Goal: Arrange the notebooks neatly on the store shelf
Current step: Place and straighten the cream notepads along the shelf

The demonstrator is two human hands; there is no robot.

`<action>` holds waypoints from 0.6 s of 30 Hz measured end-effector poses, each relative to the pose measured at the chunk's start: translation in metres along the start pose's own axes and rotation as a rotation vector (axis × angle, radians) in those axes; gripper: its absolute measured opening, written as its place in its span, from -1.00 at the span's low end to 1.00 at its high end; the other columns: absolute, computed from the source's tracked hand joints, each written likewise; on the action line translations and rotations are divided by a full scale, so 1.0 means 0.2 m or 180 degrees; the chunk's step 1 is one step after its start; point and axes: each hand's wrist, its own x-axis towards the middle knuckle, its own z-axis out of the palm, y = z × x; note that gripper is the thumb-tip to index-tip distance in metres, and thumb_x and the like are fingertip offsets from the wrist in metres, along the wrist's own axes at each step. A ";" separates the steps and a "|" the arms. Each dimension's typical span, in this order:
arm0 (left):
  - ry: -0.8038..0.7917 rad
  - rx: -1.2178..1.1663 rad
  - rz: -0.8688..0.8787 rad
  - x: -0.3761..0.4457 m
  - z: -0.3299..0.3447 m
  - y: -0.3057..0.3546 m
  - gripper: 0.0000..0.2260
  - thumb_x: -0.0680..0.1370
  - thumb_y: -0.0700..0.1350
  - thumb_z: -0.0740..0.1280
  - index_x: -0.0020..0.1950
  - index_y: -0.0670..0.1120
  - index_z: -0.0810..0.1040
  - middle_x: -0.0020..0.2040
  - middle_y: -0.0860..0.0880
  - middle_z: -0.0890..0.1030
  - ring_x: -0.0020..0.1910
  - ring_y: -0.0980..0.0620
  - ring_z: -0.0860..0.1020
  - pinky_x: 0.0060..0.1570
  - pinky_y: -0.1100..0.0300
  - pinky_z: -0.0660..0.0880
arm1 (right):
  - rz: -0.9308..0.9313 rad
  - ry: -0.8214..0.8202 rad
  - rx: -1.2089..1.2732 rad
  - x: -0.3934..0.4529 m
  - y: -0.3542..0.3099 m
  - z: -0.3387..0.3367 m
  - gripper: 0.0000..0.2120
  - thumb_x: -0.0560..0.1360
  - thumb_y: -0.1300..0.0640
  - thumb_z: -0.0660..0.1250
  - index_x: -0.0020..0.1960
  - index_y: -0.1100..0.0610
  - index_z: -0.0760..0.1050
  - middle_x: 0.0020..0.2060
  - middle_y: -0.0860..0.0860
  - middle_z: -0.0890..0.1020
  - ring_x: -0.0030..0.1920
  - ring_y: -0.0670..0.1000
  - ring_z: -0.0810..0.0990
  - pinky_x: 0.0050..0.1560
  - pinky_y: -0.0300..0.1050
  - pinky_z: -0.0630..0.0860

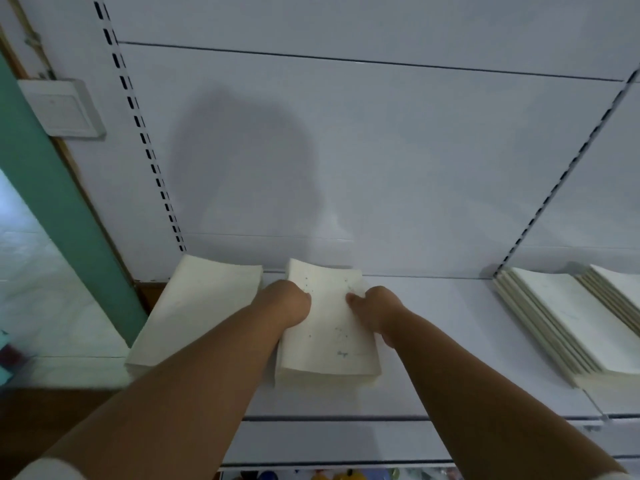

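Note:
A stack of cream notebooks (pixel 329 327) with small dark specks on its top cover lies flat in the middle of the white store shelf (pixel 433 358). My left hand (pixel 287 303) grips the stack's left side, thumb on the cover. My right hand (pixel 377 306) grips its right side in the same way. A second cream stack (pixel 194 306) lies just to the left, at the shelf's left end, slightly turned. A third stack of several notebooks (pixel 561 323) lies at the right, fanned so its edges show.
The white back panel (pixel 346 150) rises right behind the stacks, with slotted uprights (pixel 145 140) at both sides. A green door frame (pixel 52 202) stands to the left. Bare shelf surface lies between the middle and right stacks. A lower shelf with colourful items (pixel 332 474) shows below.

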 end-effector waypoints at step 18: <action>0.0131 -0.0068 -0.0148 0.05 0.04 -0.03 -0.65 0.64 0.02 0.22 0.25 -0.23 0.48 0.11 -0.14 0.58 -0.05 -0.07 0.52 -0.12 0.15 0.39 | 0.0063 0.0127 0.0170 0.09 0.02 0.07 -0.60 0.62 -0.10 0.26 0.24 0.22 0.47 0.13 0.12 0.58 0.17 0.15 0.57 0.28 0.12 0.53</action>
